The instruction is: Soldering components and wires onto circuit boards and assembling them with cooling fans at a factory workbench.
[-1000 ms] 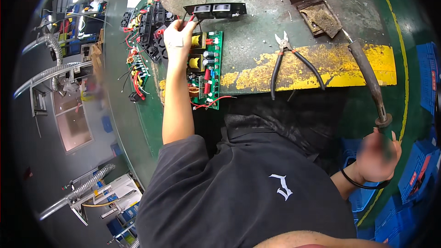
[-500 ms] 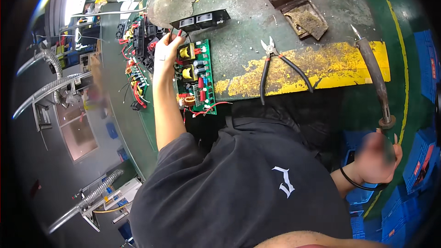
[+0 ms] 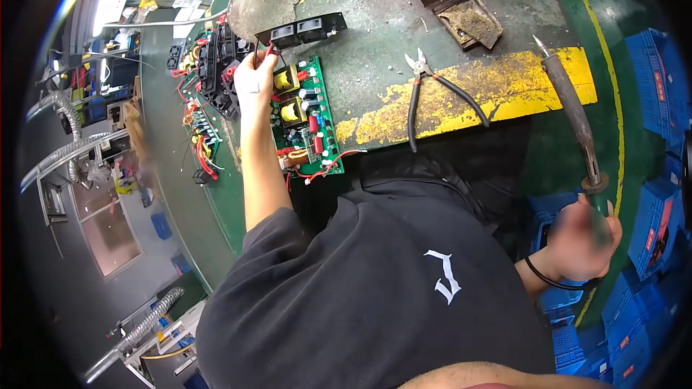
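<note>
Worktop: worn green worktop (image 3: pixel 375 50) with a scuffed yellow painted strip (image 3: pixel 497 94).
Left hand (image 3: pixel 254 81): fingers pinching thin red wires at the far edge of the green circuit board (image 3: pixel 306 119), which overhangs the near edge.
Right hand (image 3: pixel 585 234): off the worktop, fingers wrapped around the long dark soldering iron (image 3: pixel 569 112).
Beside: black-handled cutters (image 3: pixel 432 90) on the strip.
Room: blue plastic crates (image 3: pixel 659 86) at right.

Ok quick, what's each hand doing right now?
Left hand: closed on a red wire by the green circuit board.
Right hand: gripping the soldering iron.
</note>
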`<act>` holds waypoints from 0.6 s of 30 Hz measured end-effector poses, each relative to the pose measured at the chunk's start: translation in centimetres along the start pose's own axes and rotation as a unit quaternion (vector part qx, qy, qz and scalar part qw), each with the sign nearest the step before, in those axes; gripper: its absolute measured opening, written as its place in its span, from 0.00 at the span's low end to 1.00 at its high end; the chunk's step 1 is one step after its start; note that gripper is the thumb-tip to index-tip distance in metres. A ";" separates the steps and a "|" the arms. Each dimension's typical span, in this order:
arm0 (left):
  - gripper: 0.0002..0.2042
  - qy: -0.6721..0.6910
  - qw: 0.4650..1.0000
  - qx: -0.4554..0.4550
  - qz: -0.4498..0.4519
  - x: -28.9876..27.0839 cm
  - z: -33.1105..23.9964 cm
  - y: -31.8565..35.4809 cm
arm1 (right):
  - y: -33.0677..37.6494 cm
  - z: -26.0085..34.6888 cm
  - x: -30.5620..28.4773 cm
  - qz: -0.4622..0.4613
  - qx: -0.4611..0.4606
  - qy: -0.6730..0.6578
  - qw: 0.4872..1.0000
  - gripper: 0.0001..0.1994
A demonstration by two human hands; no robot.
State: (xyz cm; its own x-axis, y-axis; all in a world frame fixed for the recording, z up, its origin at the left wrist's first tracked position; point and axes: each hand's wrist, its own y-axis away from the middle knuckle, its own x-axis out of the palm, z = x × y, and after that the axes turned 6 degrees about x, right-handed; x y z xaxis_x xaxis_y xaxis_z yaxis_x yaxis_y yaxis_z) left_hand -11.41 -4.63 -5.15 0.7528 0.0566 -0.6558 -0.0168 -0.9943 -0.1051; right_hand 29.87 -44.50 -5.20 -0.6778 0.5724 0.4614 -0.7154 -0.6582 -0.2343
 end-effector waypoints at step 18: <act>0.17 -0.090 0.994 0.060 -0.017 0.7 -1.1 -0.2 | 2.3 -3.1 6.0 0.083 -0.005 0.027 0.996 0.26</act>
State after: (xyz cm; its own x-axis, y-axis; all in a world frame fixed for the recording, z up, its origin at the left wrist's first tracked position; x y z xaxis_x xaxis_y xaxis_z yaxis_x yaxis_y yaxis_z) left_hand -10.13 -4.52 -4.79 0.6247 0.1162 -0.7721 -0.0800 -0.9741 -0.2114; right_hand 23.61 -41.10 -5.59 -0.7948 0.4818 0.3691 -0.5944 -0.7409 -0.3127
